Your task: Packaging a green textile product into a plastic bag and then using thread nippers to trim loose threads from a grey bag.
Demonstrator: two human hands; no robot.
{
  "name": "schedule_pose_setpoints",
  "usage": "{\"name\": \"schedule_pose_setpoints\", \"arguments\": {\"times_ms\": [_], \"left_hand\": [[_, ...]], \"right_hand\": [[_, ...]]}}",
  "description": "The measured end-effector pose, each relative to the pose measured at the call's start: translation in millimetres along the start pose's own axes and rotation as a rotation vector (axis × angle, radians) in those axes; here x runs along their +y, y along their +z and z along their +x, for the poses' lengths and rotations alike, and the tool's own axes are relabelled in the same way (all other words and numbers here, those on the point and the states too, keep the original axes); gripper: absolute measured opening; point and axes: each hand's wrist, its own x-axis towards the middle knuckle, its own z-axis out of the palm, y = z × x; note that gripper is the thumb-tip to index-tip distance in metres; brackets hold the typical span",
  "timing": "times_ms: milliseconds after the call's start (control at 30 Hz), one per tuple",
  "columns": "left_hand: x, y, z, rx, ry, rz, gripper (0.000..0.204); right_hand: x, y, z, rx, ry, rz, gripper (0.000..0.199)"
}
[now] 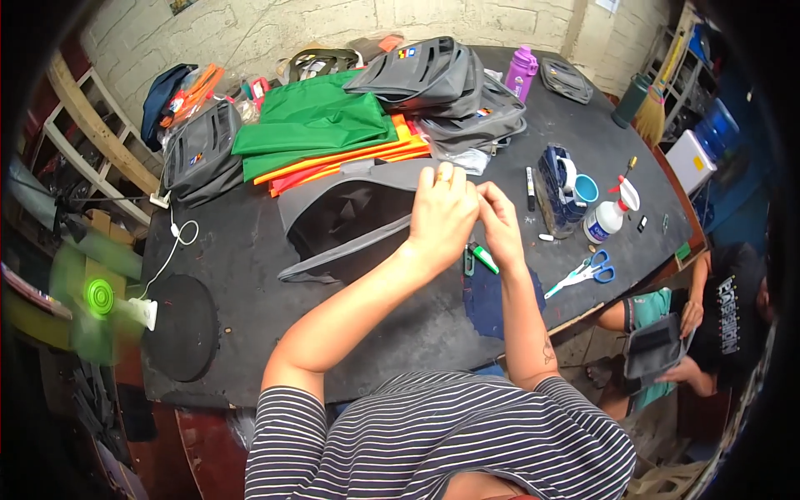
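Observation:
A grey bag (350, 258) lies on the table in front of me, its wide opening showing a black inside. My left hand (444, 212) is closed at the bag's right end, fingers curled over its edge. Right beside it, my right hand (500, 221) has its fingers pinched together against the left hand. What sits between those fingertips is hidden. Below the hands lie a green-and-white marker (483, 257) and a dark blue cloth piece (492, 304). Blue-handled scissors (590, 269) rest to the right of my right forearm.
Folded green fabric (317, 125) and stacked grey bags (425, 79) stand behind the bag. Rightward are a spray bottle (607, 221), a tape dispenser (557, 192) and a purple bottle (522, 73). A green fan (100, 297) spins at left. Another person (725, 325) holds a grey piece at right.

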Motion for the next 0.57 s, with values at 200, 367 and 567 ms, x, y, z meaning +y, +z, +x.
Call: {"name": "schedule_pose_setpoints", "arguments": {"times_ms": [200, 367, 567], "left_hand": [[-12, 12, 11, -0.025, -0.218, -0.324, 0.014], [-21, 10, 13, 0.021, -0.317, -0.393, 0.015], [-49, -25, 11, 0.153, -0.425, -0.356, 0.014]], "right_hand": [[15, -8, -9, -0.038, -0.015, -0.092, 0.029], [10, 15, -5, 0.101, -0.212, -0.484, 0.017], [6, 18, 3, 0.195, -0.342, -0.762, 0.014]]}}
